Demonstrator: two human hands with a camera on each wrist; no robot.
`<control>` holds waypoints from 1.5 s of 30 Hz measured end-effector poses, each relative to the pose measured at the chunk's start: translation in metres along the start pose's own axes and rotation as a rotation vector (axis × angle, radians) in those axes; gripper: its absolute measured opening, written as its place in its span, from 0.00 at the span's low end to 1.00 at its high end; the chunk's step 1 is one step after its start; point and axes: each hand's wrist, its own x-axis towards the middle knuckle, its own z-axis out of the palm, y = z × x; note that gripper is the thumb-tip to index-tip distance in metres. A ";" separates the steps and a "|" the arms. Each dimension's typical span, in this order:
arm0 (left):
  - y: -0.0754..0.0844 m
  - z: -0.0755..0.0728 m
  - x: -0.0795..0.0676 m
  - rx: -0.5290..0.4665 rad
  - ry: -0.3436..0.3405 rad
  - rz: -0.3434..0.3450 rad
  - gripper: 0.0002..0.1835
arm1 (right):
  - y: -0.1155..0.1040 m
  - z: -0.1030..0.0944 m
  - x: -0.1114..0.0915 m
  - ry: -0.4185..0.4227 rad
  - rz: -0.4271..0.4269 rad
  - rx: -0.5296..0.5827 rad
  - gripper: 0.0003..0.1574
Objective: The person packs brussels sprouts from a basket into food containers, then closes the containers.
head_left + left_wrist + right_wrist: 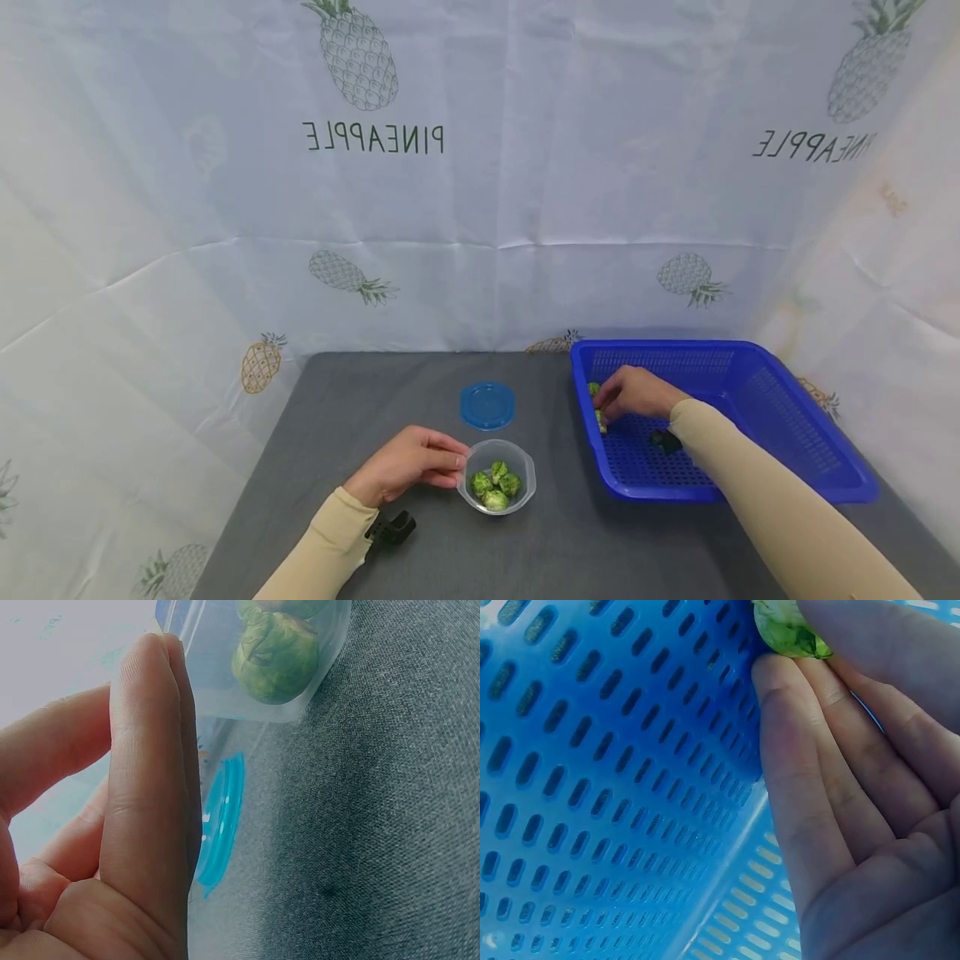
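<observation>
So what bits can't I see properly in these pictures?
Head view: the right hand hides part of the green leafy sprouts in the blue rectangular plastic basket, so their number is unclear.
Left wrist view: the top edge cuts off the clear plastic bowl; the left hand hides part of the flat blue plastic lid.
Right wrist view: the top edge cuts off one green sprout.

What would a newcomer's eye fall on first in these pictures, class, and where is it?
Probably the big blue basket on the table's right side, where the right hand pinches a green sprout. Next, perhaps, the clear container near the middle, held at its rim by the left hand, with four sprouts inside. Behind everything, the pale curtain shows mirror-reversed "PINEAPPLE" lettering.
</observation>
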 end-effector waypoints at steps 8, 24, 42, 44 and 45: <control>0.000 0.001 0.002 0.010 0.000 -0.003 0.20 | 0.005 -0.007 -0.008 0.014 -0.016 -0.028 0.15; 0.001 -0.003 0.000 0.022 0.011 -0.001 0.20 | -0.018 -0.032 -0.054 0.112 0.021 -0.038 0.19; 0.000 -0.006 -0.001 0.025 -0.007 -0.003 0.20 | -0.111 0.009 -0.040 0.113 -0.099 0.052 0.13; -0.001 -0.006 -0.001 0.019 -0.006 0.006 0.20 | -0.120 0.019 -0.034 0.108 -0.117 0.058 0.12; -0.001 -0.006 -0.001 0.018 -0.005 0.011 0.20 | -0.124 0.024 -0.030 0.104 -0.125 0.060 0.12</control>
